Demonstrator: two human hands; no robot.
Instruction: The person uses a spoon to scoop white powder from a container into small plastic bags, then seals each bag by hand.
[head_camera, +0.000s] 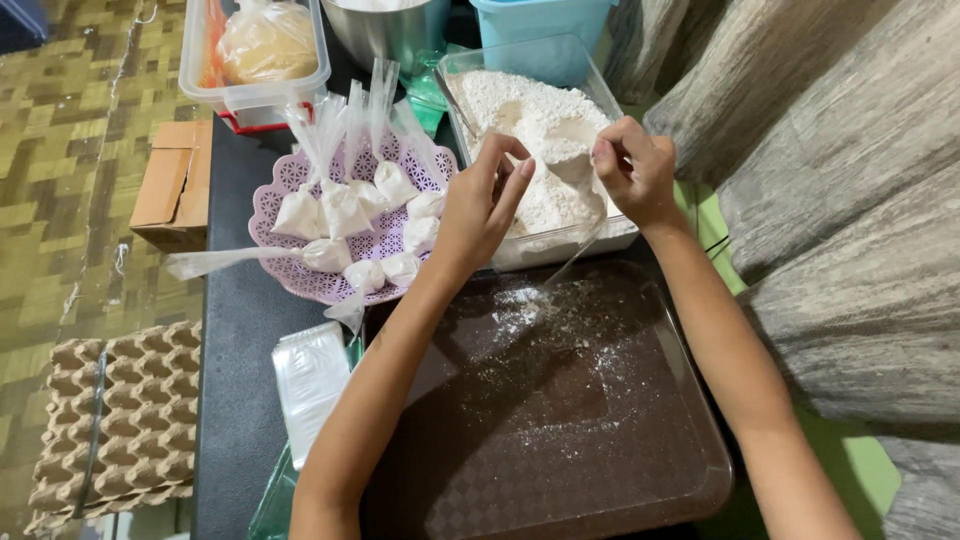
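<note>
Both hands raised over a clear tub (600, 232) of white powder: left hand (480, 205) and right hand (632, 170) pinched shut, each grip closed on one edge of a small clear bag (568, 165) stretched between them. Just left of the left grip, a lilac basket (268, 205) of tied powder bags (345, 212). Below both grips on the desk (235, 330), a brown tray (580, 420) dusted white.

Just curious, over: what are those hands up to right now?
Both hands, left and right, pinch a clear bag over the flour tub. Filled bags in basket. Nothing blocking.
</note>
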